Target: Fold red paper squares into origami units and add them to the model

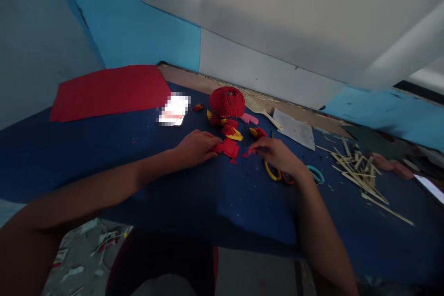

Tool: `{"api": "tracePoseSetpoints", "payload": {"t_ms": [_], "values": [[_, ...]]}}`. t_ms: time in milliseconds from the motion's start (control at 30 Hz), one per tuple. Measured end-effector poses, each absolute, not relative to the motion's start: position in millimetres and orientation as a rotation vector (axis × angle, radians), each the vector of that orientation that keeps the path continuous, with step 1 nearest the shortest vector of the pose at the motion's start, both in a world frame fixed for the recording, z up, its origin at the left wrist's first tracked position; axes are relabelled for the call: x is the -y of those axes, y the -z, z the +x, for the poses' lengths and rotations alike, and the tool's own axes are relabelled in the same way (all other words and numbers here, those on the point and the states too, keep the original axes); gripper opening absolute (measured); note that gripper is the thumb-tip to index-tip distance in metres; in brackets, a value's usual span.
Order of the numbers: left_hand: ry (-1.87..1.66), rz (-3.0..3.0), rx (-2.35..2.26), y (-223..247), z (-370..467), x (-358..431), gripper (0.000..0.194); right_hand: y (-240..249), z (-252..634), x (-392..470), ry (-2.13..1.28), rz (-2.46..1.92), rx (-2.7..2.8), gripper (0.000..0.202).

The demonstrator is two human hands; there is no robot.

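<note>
Red folded bits (229, 147) sit in a little cluster mid-frame on your blue table (256, 212), right between your hands, so I'd say you're partway through a batch. Your left hand (198, 148) has its fingers nearly closed at the cluster's left edge; honestly can't tell if you're pinching one or just steadying them. Your right hand (274, 151) looks closed down to a fingertip pinch on a small red piece (250, 151), just right of the cluster.

What's done, far as I can see: the round red model (227, 104) up top-centre looks well built up, and you've got red-and-yellow sections (229, 129) stacked together just below it. What's left: those loose bits aren't joined to anything yet, and the big red sheet (111, 92) at upper left looks like unused stock. Can't make out how many pieces are in the cluster, btw.
</note>
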State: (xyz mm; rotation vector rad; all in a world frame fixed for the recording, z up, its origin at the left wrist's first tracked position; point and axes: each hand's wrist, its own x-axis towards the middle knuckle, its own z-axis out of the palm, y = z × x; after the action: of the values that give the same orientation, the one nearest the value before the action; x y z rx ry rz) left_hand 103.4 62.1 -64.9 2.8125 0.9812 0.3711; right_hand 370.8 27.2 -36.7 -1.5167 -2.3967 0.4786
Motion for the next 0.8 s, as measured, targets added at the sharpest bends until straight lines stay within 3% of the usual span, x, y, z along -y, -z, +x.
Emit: {"api": "tracePoseSetpoints", "payload": {"t_ms": [133, 233, 333, 533, 667, 800], "values": [[-0.373, 2.882, -0.985, 69, 105, -63, 0.031, 40, 373, -24, -0.605, -1.388, 2.558, 0.02], [-0.432, 2.964, -0.959, 70, 105, -63, 0.019, 40, 369, -21, -0.545, -1.357, 2.57, 0.023], [-0.529, 2.988, -1.0, 67, 105, -61, 0.02, 40, 359, -20, -0.389, -1.404, 2.489, 0.021], [-0.815, 2.374, -1.134, 53, 105, -56, 0.021, 46, 322, -11, -0.065, -1.158, 2.199, 0.031], [-0.77, 1.998, -0.855, 51, 106, -59, 0.022, 49, 315, -7, 0.042, -0.943, 2.319, 0.019], [-0.728, 2.003, -0.796, 52, 106, -57, 0.028, 46, 319, -6, 0.094, -0.939, 2.383, 0.015]]}}
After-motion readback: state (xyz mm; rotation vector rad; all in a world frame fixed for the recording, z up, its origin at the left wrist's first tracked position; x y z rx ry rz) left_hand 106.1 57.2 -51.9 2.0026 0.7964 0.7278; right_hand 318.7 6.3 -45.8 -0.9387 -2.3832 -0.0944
